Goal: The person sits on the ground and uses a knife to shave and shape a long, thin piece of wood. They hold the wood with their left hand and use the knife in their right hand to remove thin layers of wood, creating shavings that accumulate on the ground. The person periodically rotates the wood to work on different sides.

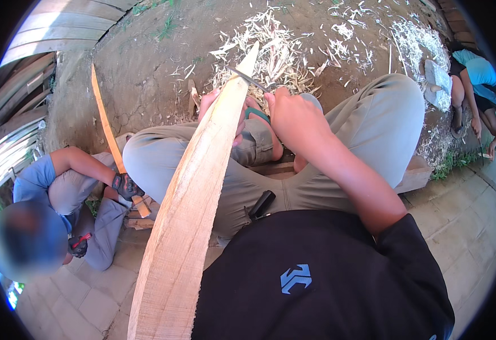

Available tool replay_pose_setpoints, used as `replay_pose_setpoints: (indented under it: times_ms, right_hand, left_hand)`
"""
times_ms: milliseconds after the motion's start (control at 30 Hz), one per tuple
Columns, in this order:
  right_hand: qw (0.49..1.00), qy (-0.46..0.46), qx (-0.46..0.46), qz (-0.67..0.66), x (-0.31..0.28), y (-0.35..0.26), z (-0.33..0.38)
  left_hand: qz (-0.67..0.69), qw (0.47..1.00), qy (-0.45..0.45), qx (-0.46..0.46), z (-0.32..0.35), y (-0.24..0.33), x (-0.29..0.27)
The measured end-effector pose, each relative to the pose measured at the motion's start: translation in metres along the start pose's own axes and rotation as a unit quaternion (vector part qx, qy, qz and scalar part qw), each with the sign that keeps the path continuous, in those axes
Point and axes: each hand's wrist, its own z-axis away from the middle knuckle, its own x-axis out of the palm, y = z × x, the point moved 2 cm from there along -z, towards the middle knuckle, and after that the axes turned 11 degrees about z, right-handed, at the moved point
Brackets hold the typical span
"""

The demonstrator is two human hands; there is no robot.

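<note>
A long, pale piece of wood (188, 187) runs up from the lower edge in front of my body and tapers to a point at its far end. My left hand (207, 104) is closed around it near the narrow part; the wood hides most of the palm. In my right hand (299, 118) I grip a knife, its handle hidden in my fist. The dark knife blade (249, 79) lies across the wood close to the tip. Pale wood shavings (270, 48) are heaped on the ground beyond the tip.
At left sits a person (49, 215) in dark gloves with a long, thin wood strip (105, 116). Another person in a blue shirt (482, 71) is at far right. A black-handled object (262, 204) rests on my lap. Stacked boards (21, 96) stand at upper left.
</note>
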Motion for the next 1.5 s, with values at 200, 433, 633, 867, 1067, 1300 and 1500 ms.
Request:
replay_pose_setpoints:
  times_ms: [200,433,633,867,1067,1300,1500]
  right_hand:
    - [1.000,-0.005,0.008,0.011,0.003,0.005,-0.001]
    - [1.000,-0.005,0.016,0.009,0.000,0.003,0.001]
    - [1.000,0.004,0.014,0.019,0.001,0.001,0.002]
    - [1.000,0.026,0.011,-0.003,0.006,0.007,-0.005]
    - [0.999,0.037,0.013,0.008,0.013,0.012,-0.018]
    - [1.000,-0.009,0.008,0.029,0.005,0.020,-0.019]
    - [1.000,-0.013,-0.003,0.017,0.002,0.015,-0.023]
  left_hand:
    - [-0.109,0.993,0.019,-0.033,0.004,0.001,0.009]
    - [-0.145,0.985,0.089,-0.012,0.008,-0.001,0.018]
    - [-0.119,0.990,0.076,-0.017,0.006,-0.002,0.013]
    - [-0.108,0.991,0.075,-0.010,0.006,-0.006,0.015]
    - [-0.091,0.992,0.089,-0.015,0.003,-0.006,0.013]
    - [-0.121,0.987,0.105,-0.006,0.005,-0.007,0.019]
    - [-0.127,0.986,0.112,0.011,0.008,-0.008,0.020]
